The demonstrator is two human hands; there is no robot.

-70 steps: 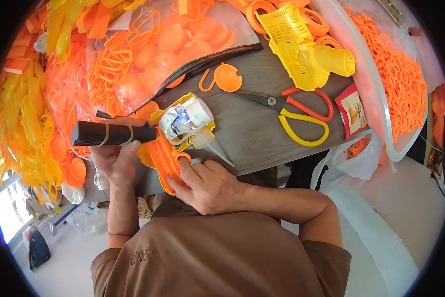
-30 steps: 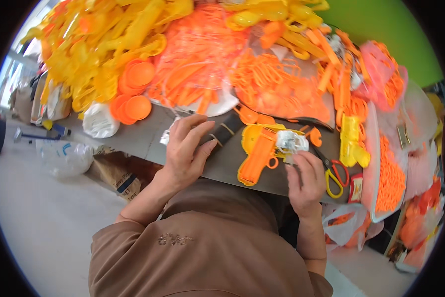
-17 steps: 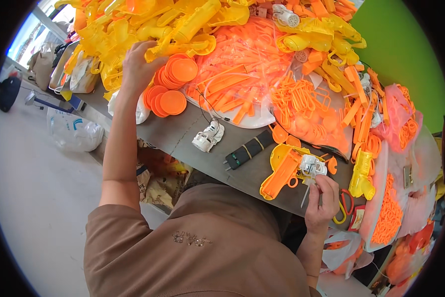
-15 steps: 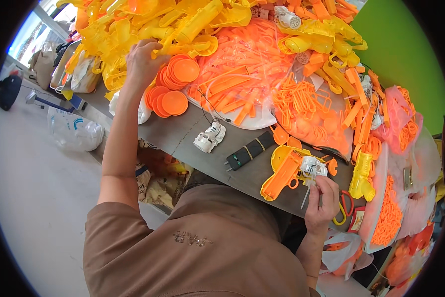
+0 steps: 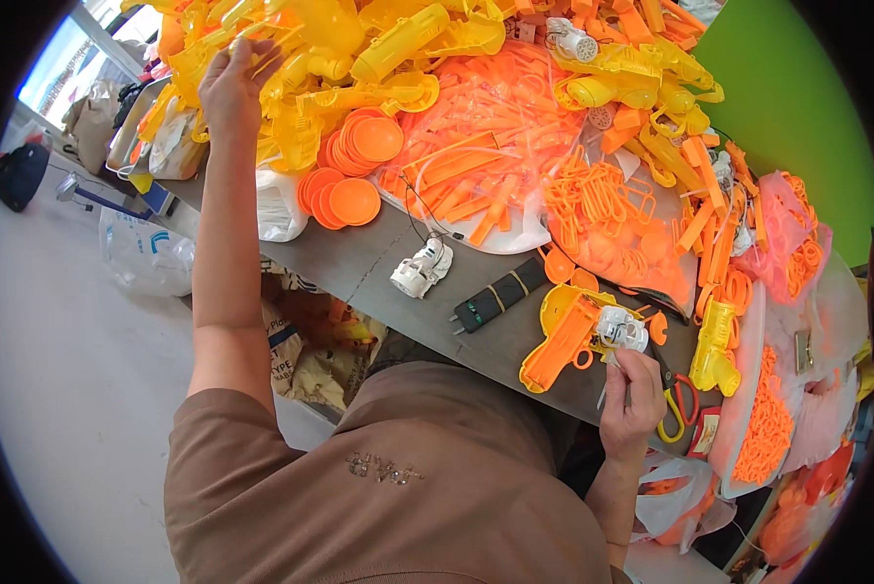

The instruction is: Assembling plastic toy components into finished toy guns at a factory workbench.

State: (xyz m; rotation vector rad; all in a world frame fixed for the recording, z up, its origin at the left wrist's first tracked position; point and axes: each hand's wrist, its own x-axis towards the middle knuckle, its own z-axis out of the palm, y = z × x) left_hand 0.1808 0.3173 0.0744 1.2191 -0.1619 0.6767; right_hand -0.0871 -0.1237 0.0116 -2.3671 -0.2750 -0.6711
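Note:
My left hand (image 5: pixel 233 92) is at the heap of yellow plastic shells (image 5: pixel 306 107), its fingers curled on a yellow piece that is partly hidden. My right hand (image 5: pixel 632 399) pinches a thin pale stick (image 5: pixel 602 397) just below a white mechanism (image 5: pixel 620 329). That mechanism sits in an open yellow half-shell of a toy gun (image 5: pixel 552 310), beside an orange handle-shaped part (image 5: pixel 560 350). On the grey table, a second white mechanism with dark wires (image 5: pixel 422 270) lies left of a black bar-shaped tool with tan bands (image 5: pixel 500 295).
Orange discs (image 5: pixel 354 201) lie in stacks near my left forearm. Bags of orange parts (image 5: pixel 486 146) fill the far side. Scissors (image 5: pixel 677 409) with red and yellow handles lie right of my right hand, near a tub of small orange pieces (image 5: pixel 763 419).
My left hand has moved left and farther away, from beside the orange discs deeper over the yellow heap. My right hand stays near the half-shell, the pale stick showing less below its fingers.

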